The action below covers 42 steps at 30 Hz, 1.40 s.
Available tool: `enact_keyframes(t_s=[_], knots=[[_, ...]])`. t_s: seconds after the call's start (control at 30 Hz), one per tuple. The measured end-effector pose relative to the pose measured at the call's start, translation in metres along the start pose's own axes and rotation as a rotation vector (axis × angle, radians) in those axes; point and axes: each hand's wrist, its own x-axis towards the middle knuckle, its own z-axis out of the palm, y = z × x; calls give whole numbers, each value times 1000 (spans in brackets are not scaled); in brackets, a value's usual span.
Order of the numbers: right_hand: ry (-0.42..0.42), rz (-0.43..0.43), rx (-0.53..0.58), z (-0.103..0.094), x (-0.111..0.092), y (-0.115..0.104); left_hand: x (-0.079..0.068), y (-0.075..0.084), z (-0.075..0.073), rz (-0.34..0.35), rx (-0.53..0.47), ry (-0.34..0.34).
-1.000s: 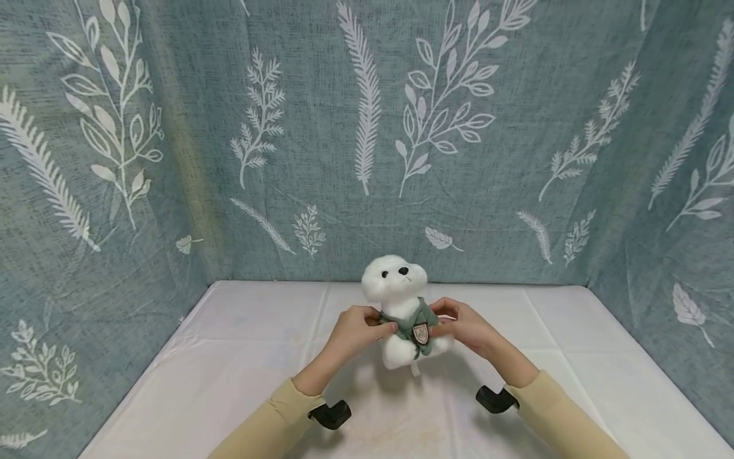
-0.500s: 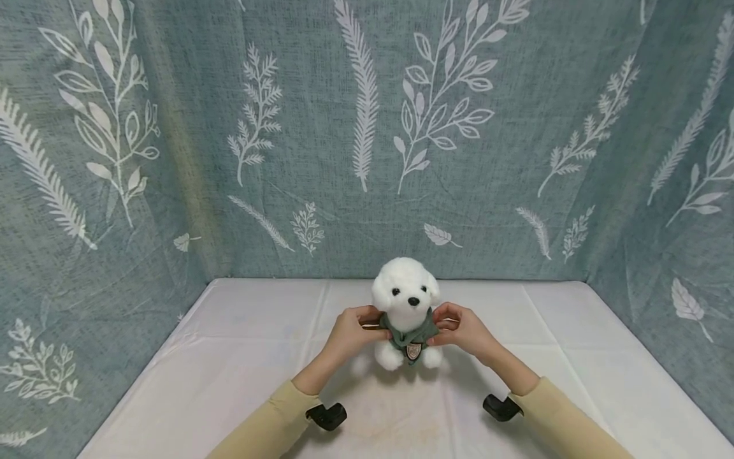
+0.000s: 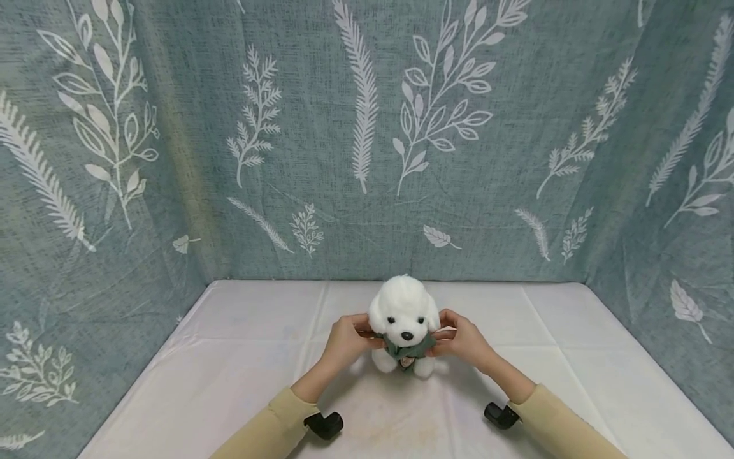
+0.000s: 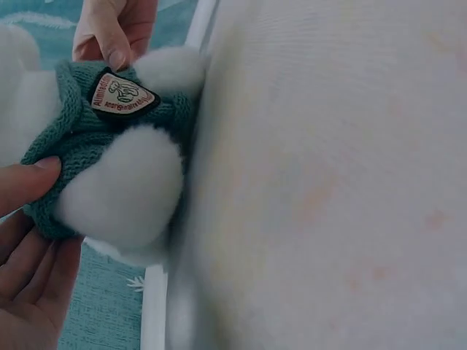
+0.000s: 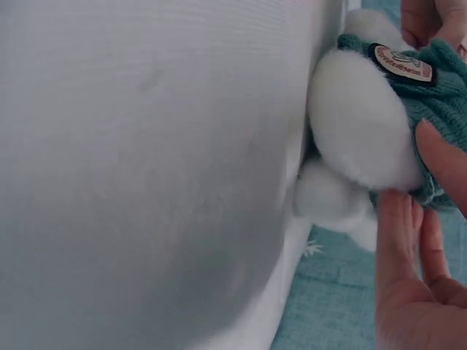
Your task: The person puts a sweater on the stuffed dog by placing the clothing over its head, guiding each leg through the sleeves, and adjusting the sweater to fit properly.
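A white plush dog (image 3: 404, 309) in a green knitted sweater (image 4: 80, 142) faces the head camera, upright at the middle of the table. A shield-shaped patch (image 4: 122, 95) is on the sweater's front. My left hand (image 3: 347, 341) grips the dog's side, its thumb on the knit and its fingers behind. From the other side my right hand (image 3: 466, 341) holds the dog in the same way, as the right wrist view shows. The dog's paws are at the tabletop. Its back is hidden in the head view.
A white cloth covers the table (image 3: 241, 357). Blue-green curtains (image 3: 321, 140) with white leaf prints hang behind it and on both sides. Below each hand a black wrist device (image 3: 324, 425) juts from a beige sleeve (image 3: 266, 424).
The plush dog has turned from tilted and facing right to upright and facing forward. It has come down lower, its head now tipped toward the camera. Both hands have kept hold of it.
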Motion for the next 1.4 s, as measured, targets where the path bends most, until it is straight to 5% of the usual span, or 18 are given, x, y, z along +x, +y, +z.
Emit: enact_keyframes(t_s=[0.5,0.63,0.8,1.13,1.4], knots=[[-159,-45,-125,-10,-1,-7,-9,2,-17,-33,40,-90],[-202,-66,-155,-22,9,-15,-9,22,-29,-19,16,36],[-112,-77,-131,-23,30,-25,-10,54,-37,83,-34,213],[-137,-95,-271,-5,59,-19,-18,83,-7,286,158,206],[-122,-93,-363,-6,57,-16,-11,83,2,329,287,219]])
